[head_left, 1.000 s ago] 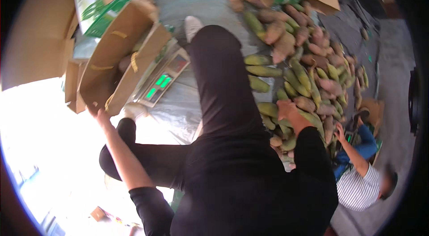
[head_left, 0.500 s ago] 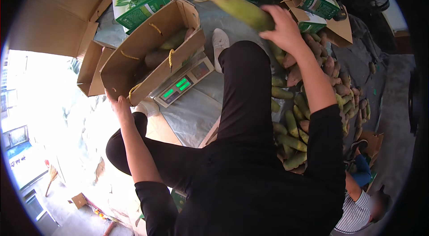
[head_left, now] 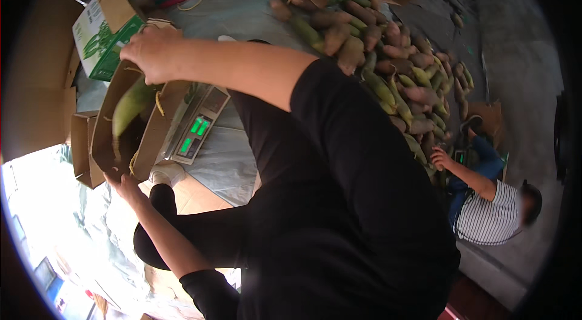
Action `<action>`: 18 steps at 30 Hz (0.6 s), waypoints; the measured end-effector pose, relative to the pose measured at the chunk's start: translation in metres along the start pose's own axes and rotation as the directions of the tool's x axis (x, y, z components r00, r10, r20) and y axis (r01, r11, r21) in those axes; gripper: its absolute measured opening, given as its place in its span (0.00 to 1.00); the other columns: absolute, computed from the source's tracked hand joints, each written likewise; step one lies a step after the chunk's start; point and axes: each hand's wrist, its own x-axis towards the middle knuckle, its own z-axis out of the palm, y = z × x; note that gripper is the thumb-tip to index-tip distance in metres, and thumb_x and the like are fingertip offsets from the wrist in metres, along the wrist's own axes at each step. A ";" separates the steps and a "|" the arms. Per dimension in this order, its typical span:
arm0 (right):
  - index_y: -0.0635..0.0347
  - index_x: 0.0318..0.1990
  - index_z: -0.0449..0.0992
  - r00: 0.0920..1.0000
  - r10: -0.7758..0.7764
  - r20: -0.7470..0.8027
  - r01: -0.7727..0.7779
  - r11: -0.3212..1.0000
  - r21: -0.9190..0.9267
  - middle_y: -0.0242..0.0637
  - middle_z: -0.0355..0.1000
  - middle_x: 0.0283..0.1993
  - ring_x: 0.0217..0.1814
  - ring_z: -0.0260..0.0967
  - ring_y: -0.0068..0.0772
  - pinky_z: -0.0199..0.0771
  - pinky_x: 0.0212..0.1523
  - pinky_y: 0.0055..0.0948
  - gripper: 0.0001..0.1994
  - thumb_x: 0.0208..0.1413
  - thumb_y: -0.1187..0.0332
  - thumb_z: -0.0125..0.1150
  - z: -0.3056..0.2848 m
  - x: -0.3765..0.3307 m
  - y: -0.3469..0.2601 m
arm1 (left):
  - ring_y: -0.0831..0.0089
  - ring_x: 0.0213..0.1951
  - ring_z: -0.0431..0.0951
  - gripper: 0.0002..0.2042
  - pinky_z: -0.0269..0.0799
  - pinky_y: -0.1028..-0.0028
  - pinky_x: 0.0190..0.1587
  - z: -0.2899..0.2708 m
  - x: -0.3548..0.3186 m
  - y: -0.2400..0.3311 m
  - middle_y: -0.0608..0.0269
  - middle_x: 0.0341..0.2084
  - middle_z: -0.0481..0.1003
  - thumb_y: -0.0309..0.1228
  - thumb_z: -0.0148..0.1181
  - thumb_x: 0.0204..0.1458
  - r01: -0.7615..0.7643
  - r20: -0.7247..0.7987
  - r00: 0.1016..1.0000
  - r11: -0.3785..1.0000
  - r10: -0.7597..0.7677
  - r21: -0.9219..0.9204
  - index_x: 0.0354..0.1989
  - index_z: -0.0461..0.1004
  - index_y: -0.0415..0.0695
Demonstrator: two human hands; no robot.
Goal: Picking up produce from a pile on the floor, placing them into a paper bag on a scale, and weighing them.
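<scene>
Green root vegetable [head_left: 128,111]: inside the open brown carton [head_left: 172,99], between 9 and 10 o'clock in the view, tilted, thin tail toward 6, upper end toward 1. Right hand [head_left: 148,53] crosses over from the right, right at that upper end, fingers curled; contact is hidden, can't tell if it's clamped on. Left hand [head_left: 126,188] has fingers against the carton's 7 o'clock end; can't tell if they're pinching the wall. Yellow cord handle [head_left: 160,103] on the carton's 3 o'clock wall. Scale [head_left: 197,129] with lit green display, just beside the carton at 9. White-and-green printed carton [head_left: 103,35] at 10. Pile of green and brownish-pink roots [head_left: 418,93] at 2. Co-worker in striped shirt [head_left: 488,214] at 4, one hand [head_left: 441,158] near the pile.
</scene>
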 end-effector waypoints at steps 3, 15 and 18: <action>0.52 0.47 0.71 0.999 0.016 -0.048 -0.006 0.982 0.191 0.40 0.70 0.45 0.49 0.67 0.41 0.67 0.48 0.35 0.23 0.38 0.64 0.65 -0.030 -0.031 0.049 | 0.64 0.51 0.65 0.32 0.64 0.67 0.52 0.000 -0.001 -0.003 0.56 0.46 0.63 0.14 0.36 0.36 0.028 0.049 0.999 0.982 -0.019 -0.188 0.57 0.57 0.45; 0.61 0.30 0.76 0.674 0.730 0.113 -0.677 0.671 -0.302 0.46 0.72 0.36 0.39 0.69 0.46 0.69 0.41 0.36 0.13 0.42 0.60 0.59 -0.025 -0.386 0.300 | 0.57 0.54 0.63 0.31 0.69 0.61 0.50 0.011 0.000 -0.003 0.56 0.52 0.59 0.14 0.37 0.43 0.081 0.033 0.996 0.995 -0.079 -0.065 0.60 0.52 0.48; 0.68 0.32 0.74 0.464 0.835 0.295 -0.764 0.546 -0.343 0.49 0.71 0.37 0.42 0.68 0.47 0.69 0.44 0.37 0.17 0.41 0.61 0.61 0.012 -0.434 0.273 | 0.57 0.54 0.64 0.29 0.69 0.61 0.50 -0.006 -0.013 0.016 0.56 0.53 0.58 0.15 0.38 0.45 0.138 -0.009 0.990 0.987 -0.139 -0.084 0.60 0.52 0.49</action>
